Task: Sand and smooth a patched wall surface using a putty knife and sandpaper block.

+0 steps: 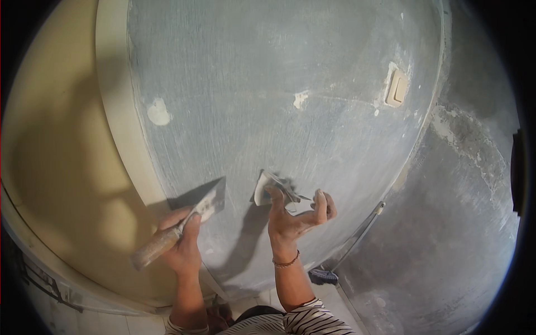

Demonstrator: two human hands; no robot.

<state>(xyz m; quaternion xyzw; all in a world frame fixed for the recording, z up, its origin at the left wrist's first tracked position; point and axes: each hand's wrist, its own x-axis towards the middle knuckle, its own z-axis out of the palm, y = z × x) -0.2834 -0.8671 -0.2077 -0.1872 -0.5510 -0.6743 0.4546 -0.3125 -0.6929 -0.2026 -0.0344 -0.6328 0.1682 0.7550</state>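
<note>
My left hand [181,237] is closed around the worn handle of a putty knife [209,205]. Its broad metal blade carries pale filler and points up and right, close to the grey wall. My right hand [293,220] is at the wall to the right of it, with the thumb against a thin, pale, curved plate [261,188] whose kind I cannot make out. The outer fingers are bent and stand away from the thumb. A dark patch [288,183] shows on the wall behind the plate. A thin, pointed piece sticks out beside it, partly hidden by the hand.
The grey wall [251,61] bears white filler patches [159,111] and a cream light switch [396,89] at upper right. A pale frame [114,100] borders a yellowish panel [50,139] on the left. A long-handled brush [324,276] leans in the right corner.
</note>
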